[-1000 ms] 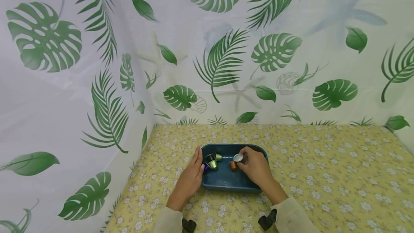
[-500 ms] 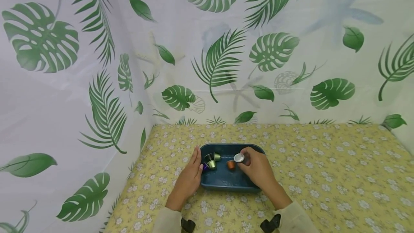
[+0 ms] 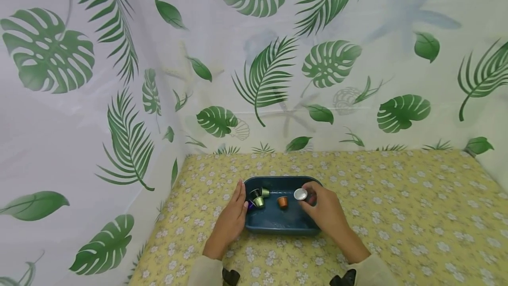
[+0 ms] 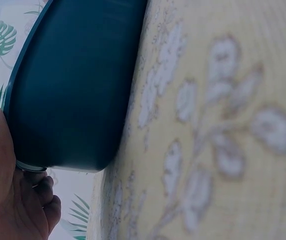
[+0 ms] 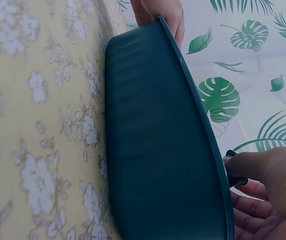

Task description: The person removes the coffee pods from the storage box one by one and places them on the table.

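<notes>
A dark teal rectangular tray (image 3: 278,231) sits on the table, and my left hand (image 3: 232,215) lies along its left rim with straight fingers. Inside the tray's right part, my right hand (image 3: 326,206) pinches a coffee capsule (image 3: 300,194) between thumb and fingers, its silver lid turned up. The capsule's dark side (image 5: 236,181) shows at the fingertips in the right wrist view. An orange capsule (image 3: 282,202) stands near the tray's middle. At the left end cluster a light green capsule (image 3: 259,202), another green one (image 3: 265,192), a black one (image 3: 255,193) and a purple one (image 3: 250,205), partly hidden.
A yellow floral cloth (image 3: 397,211) covers the table around the tray. Behind and to the left hangs a white curtain (image 3: 278,131) with green leaf prints. The tray's wall (image 4: 78,90) fills much of the left wrist view.
My right hand has moved to the right with its capsule, away from the orange one, which now shows fully. My left hand keeps its place at the rim. The head view has shifted slightly.
</notes>
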Action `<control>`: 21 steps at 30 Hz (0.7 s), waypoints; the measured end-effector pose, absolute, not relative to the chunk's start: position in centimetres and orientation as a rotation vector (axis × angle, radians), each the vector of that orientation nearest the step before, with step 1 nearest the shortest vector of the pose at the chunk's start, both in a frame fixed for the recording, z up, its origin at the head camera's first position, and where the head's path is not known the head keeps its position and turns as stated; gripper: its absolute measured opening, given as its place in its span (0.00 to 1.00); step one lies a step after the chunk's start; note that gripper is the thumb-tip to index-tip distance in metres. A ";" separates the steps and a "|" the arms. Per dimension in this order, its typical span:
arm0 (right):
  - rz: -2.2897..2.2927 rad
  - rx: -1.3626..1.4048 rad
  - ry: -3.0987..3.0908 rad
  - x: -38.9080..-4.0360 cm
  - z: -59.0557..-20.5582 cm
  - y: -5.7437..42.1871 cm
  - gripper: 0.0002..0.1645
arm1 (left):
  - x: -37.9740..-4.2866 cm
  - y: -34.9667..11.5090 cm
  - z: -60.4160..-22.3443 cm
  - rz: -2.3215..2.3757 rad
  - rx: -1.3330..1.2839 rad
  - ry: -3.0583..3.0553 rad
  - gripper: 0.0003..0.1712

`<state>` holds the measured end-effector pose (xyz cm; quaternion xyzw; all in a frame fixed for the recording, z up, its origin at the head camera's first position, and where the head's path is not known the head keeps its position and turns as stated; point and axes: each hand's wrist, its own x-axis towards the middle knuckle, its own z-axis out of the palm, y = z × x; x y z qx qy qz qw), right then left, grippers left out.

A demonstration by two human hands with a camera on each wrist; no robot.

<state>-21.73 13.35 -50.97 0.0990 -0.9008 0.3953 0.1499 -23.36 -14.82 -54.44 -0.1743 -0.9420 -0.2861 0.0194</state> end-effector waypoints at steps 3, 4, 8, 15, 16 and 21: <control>1.144 0.297 -2.567 -21.7 -51.2 13.8 0.23 | -23.4 -14.7 -54.5 -0.882 -0.539 -2.923 0.34; 1.149 0.301 -2.562 -21.7 -51.3 13.9 0.23 | -23.4 -14.7 -54.4 -0.882 -0.537 -2.921 0.34; 1.173 0.301 -2.542 -21.5 -51.5 14.1 0.23 | -23.4 -14.7 -54.5 -0.890 -0.537 -2.919 0.34; 1.205 0.267 -2.496 -20.9 -51.5 14.7 0.23 | -23.5 -14.7 -54.8 -0.892 -0.547 -2.916 0.34; 1.207 0.265 -2.486 -20.8 -51.5 14.8 0.24 | -23.5 -14.7 -54.9 -0.889 -0.551 -2.913 0.34; 1.239 0.269 -2.452 -20.6 -51.4 15.1 0.24 | -23.4 -14.7 -54.8 -0.880 -0.542 -2.916 0.34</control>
